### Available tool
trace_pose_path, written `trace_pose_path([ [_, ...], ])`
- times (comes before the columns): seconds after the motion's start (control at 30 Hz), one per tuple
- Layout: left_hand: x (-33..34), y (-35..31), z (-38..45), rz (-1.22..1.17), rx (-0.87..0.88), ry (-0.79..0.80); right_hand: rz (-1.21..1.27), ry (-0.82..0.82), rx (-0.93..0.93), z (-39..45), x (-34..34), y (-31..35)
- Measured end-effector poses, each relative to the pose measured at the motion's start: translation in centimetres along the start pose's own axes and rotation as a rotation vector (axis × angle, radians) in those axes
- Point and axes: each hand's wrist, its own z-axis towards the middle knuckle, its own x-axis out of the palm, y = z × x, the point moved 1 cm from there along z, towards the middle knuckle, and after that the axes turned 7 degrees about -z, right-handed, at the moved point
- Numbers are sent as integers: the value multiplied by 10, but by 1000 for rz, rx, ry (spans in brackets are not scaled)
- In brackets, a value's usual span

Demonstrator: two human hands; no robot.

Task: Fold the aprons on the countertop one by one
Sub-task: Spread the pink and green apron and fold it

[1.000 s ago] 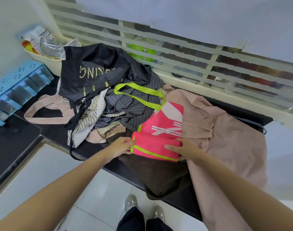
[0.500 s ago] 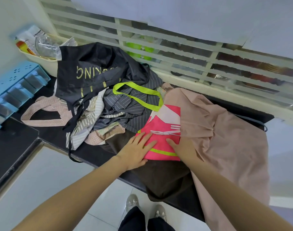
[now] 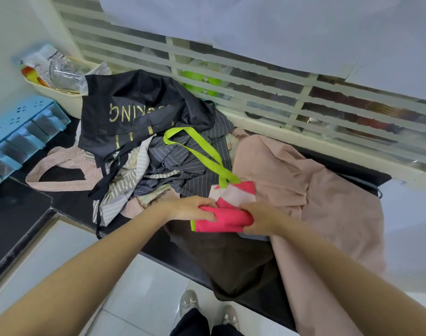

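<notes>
A pink apron (image 3: 225, 220) with a lime green neck strap (image 3: 202, 154) lies folded into a small bundle near the front edge of the black countertop (image 3: 18, 209). My left hand (image 3: 195, 209) grips its left end, fingers curled over the fold. My right hand (image 3: 260, 218) grips its right end. Behind it lies a heap of aprons: a black one with gold letters (image 3: 134, 112), a grey pinstriped one (image 3: 182, 161) and a pale striped one (image 3: 124, 187). A dusty pink apron (image 3: 316, 190) spreads to the right and hangs over the edge. A dark brown one (image 3: 231, 260) hangs below the bundle.
A blue drawer organiser (image 3: 20, 134) stands at the left on the counter. A cream tub (image 3: 59, 93) with packets and a glass sits in the back left corner. A slatted window grille (image 3: 255, 93) runs along the back. White floor tiles and my shoes (image 3: 190, 301) are below.
My hands went from pressing flat on the pink apron to gripping its ends. The apron has been folded over once more, so the printed panel is hidden and the bundle is smaller.
</notes>
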Motion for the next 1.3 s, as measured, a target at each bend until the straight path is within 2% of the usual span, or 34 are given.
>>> trace_pose_path([
  [0.07, -1, 3, -3, -194, -55, 45, 14, 166, -10, 1, -10, 1],
  [0.13, -3, 6, 3, -248, -27, -116, 2, 217, -19, 0, -13, 2],
  [0.2, 0, 4, 13, -206, 51, -282, -6, 200, -48, 2, -13, 4],
  [0.33, 9, -8, 31, -99, 102, -289, -225, 171, -148, 0, -17, 10],
  [0.47, 8, -3, 41, 53, 44, -387, -492, 113, -279, -14, -2, 20],
  [0.5, 6, 1, 42, 38, 24, -393, -432, 127, -285, -18, 5, 21],
  [0.6, 6, 10, 39, 33, -33, -364, -36, 249, -145, -24, 11, 21],
  [0.63, 6, 9, 37, 32, -31, -369, 1, 256, -142, -23, 9, 20],
  [0.7, 9, 6, 35, 29, -40, -400, -9, 134, -144, -14, 3, 20],
  [0.8, 11, 5, 34, -25, -52, -445, 85, -294, 5, 7, -19, 7],
  [0.83, 11, 7, 35, -48, -49, -450, 122, -390, 21, 14, -27, 2],
  [0.87, 12, 10, 37, -81, -48, -459, 139, -411, -14, 19, -35, -1],
  [0.93, 15, 13, 36, -169, -70, -503, 159, -257, -96, 30, -44, -3],
  [1.03, 18, 15, 36, -357, -121, -547, 106, -34, -92, 44, -49, -5],
  [1.13, 17, 14, 34, -520, -117, -547, -25, -2, -44, 56, -50, -9],
  [1.3, 12, 9, 43, -357, -27, -577, -458, -36, 42, 65, -34, -14],
])
